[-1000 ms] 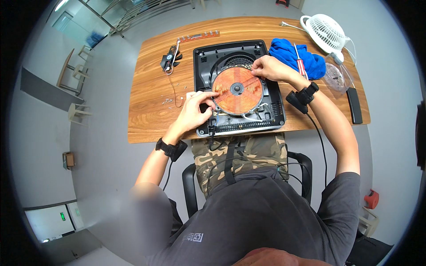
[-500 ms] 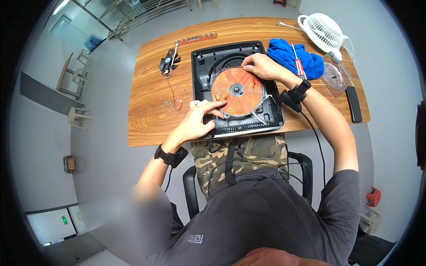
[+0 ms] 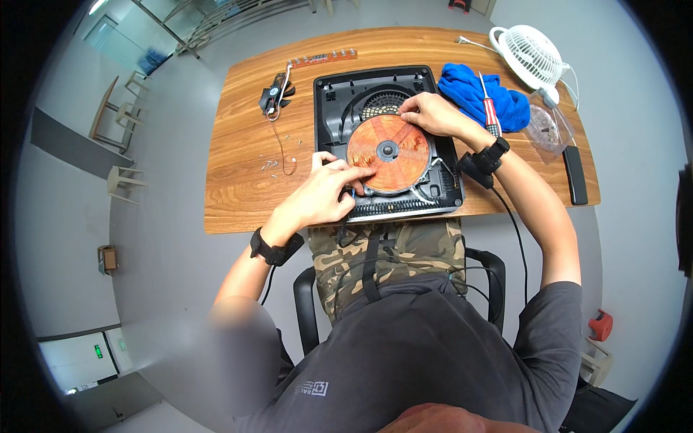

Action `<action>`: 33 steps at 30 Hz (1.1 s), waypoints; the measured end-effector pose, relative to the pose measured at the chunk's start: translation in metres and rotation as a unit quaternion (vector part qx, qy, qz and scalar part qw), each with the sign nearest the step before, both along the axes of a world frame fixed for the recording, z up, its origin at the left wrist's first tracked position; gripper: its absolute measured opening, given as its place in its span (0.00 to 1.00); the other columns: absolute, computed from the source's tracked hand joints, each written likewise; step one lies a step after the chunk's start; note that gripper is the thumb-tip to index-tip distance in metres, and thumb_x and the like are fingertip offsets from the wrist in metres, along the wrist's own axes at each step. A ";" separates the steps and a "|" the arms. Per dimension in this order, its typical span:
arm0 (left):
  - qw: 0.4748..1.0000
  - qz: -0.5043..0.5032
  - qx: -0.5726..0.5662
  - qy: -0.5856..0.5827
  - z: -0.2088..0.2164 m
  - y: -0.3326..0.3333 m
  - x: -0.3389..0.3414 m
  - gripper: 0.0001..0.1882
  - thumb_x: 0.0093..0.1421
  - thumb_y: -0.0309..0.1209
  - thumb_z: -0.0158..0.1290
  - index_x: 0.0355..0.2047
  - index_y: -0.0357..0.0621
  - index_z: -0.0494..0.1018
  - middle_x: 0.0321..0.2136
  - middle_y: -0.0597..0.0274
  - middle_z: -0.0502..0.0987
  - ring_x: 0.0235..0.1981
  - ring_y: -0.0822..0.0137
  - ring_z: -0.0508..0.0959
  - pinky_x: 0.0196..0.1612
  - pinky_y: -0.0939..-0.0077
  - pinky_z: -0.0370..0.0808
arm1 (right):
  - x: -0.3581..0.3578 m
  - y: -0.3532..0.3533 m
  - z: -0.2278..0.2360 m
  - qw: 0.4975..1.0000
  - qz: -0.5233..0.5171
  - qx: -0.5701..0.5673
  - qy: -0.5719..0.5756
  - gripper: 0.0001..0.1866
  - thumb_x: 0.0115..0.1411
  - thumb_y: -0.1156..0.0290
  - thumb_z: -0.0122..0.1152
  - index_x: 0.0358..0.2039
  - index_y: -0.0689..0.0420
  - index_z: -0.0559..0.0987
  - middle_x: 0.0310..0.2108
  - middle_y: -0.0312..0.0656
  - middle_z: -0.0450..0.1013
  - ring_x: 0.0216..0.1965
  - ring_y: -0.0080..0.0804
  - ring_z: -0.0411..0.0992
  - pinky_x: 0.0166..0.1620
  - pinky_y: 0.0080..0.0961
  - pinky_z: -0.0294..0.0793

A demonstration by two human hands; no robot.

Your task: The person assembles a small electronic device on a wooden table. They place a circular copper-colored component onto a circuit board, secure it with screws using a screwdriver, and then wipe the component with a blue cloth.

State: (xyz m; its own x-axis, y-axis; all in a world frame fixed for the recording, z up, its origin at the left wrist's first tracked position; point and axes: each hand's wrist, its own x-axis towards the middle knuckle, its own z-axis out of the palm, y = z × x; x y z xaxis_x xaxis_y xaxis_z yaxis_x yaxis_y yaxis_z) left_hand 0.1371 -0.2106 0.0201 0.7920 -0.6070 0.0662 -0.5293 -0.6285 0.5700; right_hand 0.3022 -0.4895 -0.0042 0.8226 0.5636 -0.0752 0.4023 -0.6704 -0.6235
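Observation:
A round copper induction coil (image 3: pixel 393 162) lies in the black plastic housing (image 3: pixel 333 115) of an opened induction cooker. My left hand (image 3: pixel 326 189) is at the coil's near left edge, its index finger stretched over the windings and other fingers curled at the rim. On the far right edge, the bent fingers of my right hand (image 3: pixel 433 115) pinch the rim. White leads (image 3: pixel 421 193) come off the coil's near right side. Whether the coil rests fully on the housing cannot be seen. Beyond it shows a round vent grille (image 3: pixel 382 103).
Left of the housing lie a small black fan (image 3: pixel 274 94) with a thin cable, several loose screws (image 3: pixel 270 164) and an orange circuit strip (image 3: pixel 325 58). To the right are a blue cloth (image 3: pixel 462 86), a screwdriver (image 3: pixel 491 108), a clear bag (image 3: pixel 546 126), a white fan (image 3: pixel 530 56) and a black bar (image 3: pixel 574 175).
The coil has shifted slightly toward me within the housing, uncovering more of the vent grille. My right hand has come nearer with it; my left hand stays at the near left edge.

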 end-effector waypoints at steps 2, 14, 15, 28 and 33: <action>1.000 0.011 -0.004 -0.003 0.002 0.001 0.003 0.30 0.50 0.24 0.51 0.56 0.46 0.78 0.36 0.66 0.85 0.46 0.66 0.78 0.64 0.58 0.59 | -0.001 -0.001 0.001 1.000 0.007 -0.015 -0.006 0.13 0.65 0.65 0.63 0.45 0.57 0.86 0.39 0.52 0.83 0.44 0.46 0.82 0.49 0.39 0.78; 1.000 0.016 0.022 0.010 0.002 -0.018 0.018 0.32 0.49 0.35 0.72 0.56 0.47 0.78 0.54 0.53 0.72 0.58 0.51 0.72 0.62 0.58 0.71 | -0.003 -0.011 -0.001 0.999 0.036 -0.014 0.003 0.12 0.61 0.66 0.64 0.41 0.57 0.86 0.36 0.52 0.82 0.41 0.48 0.82 0.47 0.39 0.78; 0.999 0.017 0.033 0.019 0.005 -0.021 0.020 0.33 0.49 0.34 0.72 0.56 0.47 0.77 0.55 0.53 0.71 0.59 0.51 0.72 0.63 0.59 0.71 | -0.003 -0.011 0.003 0.999 0.039 -0.017 0.004 0.12 0.60 0.65 0.64 0.41 0.57 0.87 0.36 0.52 0.83 0.41 0.48 0.82 0.47 0.39 0.78; 0.997 0.039 0.025 0.053 0.014 -0.033 0.018 0.33 0.44 0.27 0.74 0.53 0.42 0.79 0.52 0.56 0.73 0.54 0.53 0.76 0.58 0.63 0.76 | 0.028 -0.007 0.000 0.995 0.093 -0.015 0.043 0.11 0.59 0.66 0.64 0.35 0.60 0.87 0.28 0.46 0.82 0.31 0.37 0.80 0.39 0.34 0.77; 0.997 0.040 0.040 0.051 0.021 -0.039 0.020 0.32 0.45 0.28 0.74 0.53 0.42 0.78 0.52 0.57 0.72 0.55 0.54 0.75 0.57 0.63 0.76 | 0.031 -0.010 -0.012 0.993 0.089 0.038 0.074 0.11 0.59 0.66 0.65 0.36 0.59 0.87 0.28 0.46 0.82 0.30 0.34 0.79 0.38 0.33 0.77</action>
State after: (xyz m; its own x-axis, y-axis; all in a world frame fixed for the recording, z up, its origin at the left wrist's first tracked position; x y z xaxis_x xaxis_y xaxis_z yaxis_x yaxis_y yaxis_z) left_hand 0.1567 -0.2496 0.0409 0.8382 -0.5417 -0.0629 -0.4178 -0.7119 0.5645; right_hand 0.3333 -0.4995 -0.0159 0.6928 0.7076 -0.1393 0.4102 -0.5454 -0.7309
